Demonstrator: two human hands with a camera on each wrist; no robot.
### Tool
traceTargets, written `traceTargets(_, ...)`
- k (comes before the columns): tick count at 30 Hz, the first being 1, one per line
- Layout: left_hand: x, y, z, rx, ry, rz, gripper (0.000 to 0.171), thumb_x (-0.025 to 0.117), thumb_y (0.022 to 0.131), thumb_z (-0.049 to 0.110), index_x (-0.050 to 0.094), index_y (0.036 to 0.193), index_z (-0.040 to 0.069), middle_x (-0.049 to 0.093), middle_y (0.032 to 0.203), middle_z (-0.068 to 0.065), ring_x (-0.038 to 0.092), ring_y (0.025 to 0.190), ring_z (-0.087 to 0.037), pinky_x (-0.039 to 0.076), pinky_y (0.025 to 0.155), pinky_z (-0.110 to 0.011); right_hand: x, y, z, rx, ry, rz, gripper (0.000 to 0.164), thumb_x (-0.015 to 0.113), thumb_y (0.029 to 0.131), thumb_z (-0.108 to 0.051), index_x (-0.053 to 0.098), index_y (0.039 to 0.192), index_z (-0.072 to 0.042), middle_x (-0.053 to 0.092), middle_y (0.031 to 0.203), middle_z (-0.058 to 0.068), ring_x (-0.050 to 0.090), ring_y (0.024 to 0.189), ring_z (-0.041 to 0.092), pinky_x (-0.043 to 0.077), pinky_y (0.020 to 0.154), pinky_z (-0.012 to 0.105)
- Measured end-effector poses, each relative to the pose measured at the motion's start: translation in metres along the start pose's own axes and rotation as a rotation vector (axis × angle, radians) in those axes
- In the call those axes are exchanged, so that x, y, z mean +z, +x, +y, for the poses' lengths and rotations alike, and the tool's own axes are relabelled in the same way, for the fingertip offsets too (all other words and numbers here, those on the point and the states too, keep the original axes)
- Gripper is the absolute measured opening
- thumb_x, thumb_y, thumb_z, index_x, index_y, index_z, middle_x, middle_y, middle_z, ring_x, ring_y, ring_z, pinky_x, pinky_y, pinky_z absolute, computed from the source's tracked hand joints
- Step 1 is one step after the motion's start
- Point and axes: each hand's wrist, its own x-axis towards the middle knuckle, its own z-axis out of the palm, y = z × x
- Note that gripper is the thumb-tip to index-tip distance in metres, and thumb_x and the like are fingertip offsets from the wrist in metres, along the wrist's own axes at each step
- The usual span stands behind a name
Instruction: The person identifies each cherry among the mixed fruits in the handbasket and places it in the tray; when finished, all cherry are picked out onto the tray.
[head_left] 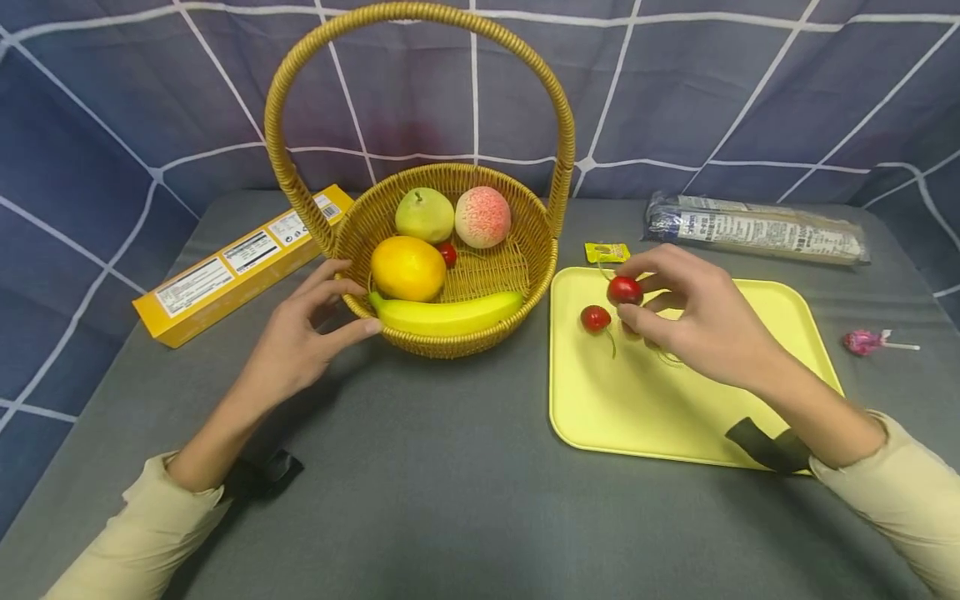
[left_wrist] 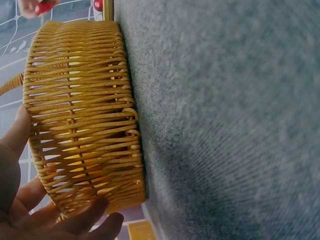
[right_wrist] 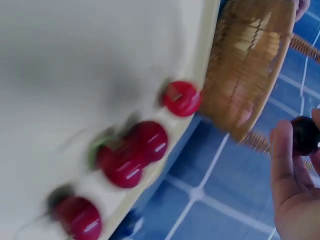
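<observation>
My right hand (head_left: 697, 317) pinches a red cherry (head_left: 625, 290) between thumb and fingers, above the yellow tray (head_left: 622, 417). Another cherry (head_left: 596, 318) with a green stem lies on the tray near its left edge. Several cherries (right_wrist: 80, 217) show on the tray in the right wrist view; the hand hides most of them from the head view. At the wicker basket's (head_left: 442, 343) left front rim, my left hand (head_left: 296, 333) holds on, its thumb and fingers spread along it. Inside lie a banana (head_left: 450, 315), an orange-yellow fruit (head_left: 407, 268), a green pear (head_left: 424, 214), a peach (head_left: 482, 217) and a cherry (head_left: 447, 254).
The basket's tall handle (head_left: 420, 12) arches over it. A long yellow box (head_left: 240, 258) lies behind my left hand. Behind the tray are a small yellow packet (head_left: 606, 252) and a long plastic-wrapped package (head_left: 757, 229). A pink-wrapped lollipop (head_left: 864, 342) lies right of the tray.
</observation>
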Motion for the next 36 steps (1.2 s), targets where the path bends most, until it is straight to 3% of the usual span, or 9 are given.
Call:
traceTargets(6, 0.0, 0.0, 0.0, 0.0, -0.003, -0.006, 0.037, 0.077, 0.089, 0.021, 0.064, 0.116, 0.0, 0.038, 0.152, -0.01, 0.039, 0.137, -0.031, 0.038, 0.11, -0.052, -0.027, -0.027, 0.027, 0.234, -0.092, -0.001, 0.026, 0.076, 0.087, -0.01, 0.069, 0.111, -0.015, 0.067, 0.106, -0.001, 0.068, 0.083, 0.006, 0.054, 0.065, 0.019)
traceTargets(11, 0.0, 0.0, 0.0, 0.005, -0.001, -0.002, 0.037, 0.076, 0.089, 0.021, 0.064, 0.116, 0.0, 0.039, 0.152, -0.011, 0.04, 0.136, -0.032, 0.039, 0.109, -0.053, -0.046, -0.043, 0.05, 0.282, -0.2, -0.027, 0.024, 0.074, 0.09, -0.014, 0.069, 0.113, -0.016, 0.07, 0.105, 0.001, 0.066, 0.08, 0.005, 0.048, 0.066, 0.014)
traceTargets(16, 0.0, 0.0, 0.0, 0.006, 0.008, -0.003, 0.037, 0.076, 0.089, 0.021, 0.064, 0.116, -0.001, 0.039, 0.152, -0.011, 0.04, 0.135, -0.033, 0.039, 0.109, -0.054, -0.051, -0.055, 0.065, 0.279, -0.16, -0.085, 0.028, 0.074, 0.089, -0.008, 0.068, 0.116, -0.012, 0.068, 0.106, 0.004, 0.068, 0.079, 0.008, 0.051, 0.065, 0.014)
traceTargets(20, 0.0, -0.001, 0.0, 0.006, 0.009, -0.005, 0.037, 0.076, 0.089, 0.02, 0.063, 0.117, -0.001, 0.038, 0.152, -0.012, 0.04, 0.135, -0.034, 0.038, 0.109, -0.054, -0.046, -0.061, 0.073, 0.219, -0.1, -0.134, 0.033, 0.074, 0.085, 0.001, 0.067, 0.116, -0.008, 0.067, 0.107, 0.006, 0.066, 0.086, 0.004, 0.055, 0.067, 0.015)
traceTargets(26, 0.0, -0.002, 0.002, 0.016, -0.002, -0.006, 0.036, 0.076, 0.089, 0.019, 0.063, 0.116, 0.0, 0.038, 0.152, -0.012, 0.041, 0.135, -0.035, 0.038, 0.109, -0.055, -0.039, -0.069, 0.078, 0.16, -0.128, -0.164, 0.035, 0.078, 0.079, 0.005, 0.068, 0.111, -0.004, 0.068, 0.104, 0.007, 0.064, 0.087, 0.001, 0.054, 0.07, 0.013)
traceTargets(36, -0.001, -0.002, 0.002, 0.013, 0.006, -0.004, 0.037, 0.076, 0.09, 0.02, 0.063, 0.117, 0.0, 0.038, 0.152, -0.012, 0.041, 0.135, -0.034, 0.039, 0.109, -0.054, -0.035, -0.074, 0.081, 0.124, -0.131, -0.178, 0.035, 0.075, 0.079, 0.011, 0.067, 0.111, 0.0, 0.068, 0.105, 0.012, 0.065, 0.083, 0.006, 0.055, 0.068, 0.015)
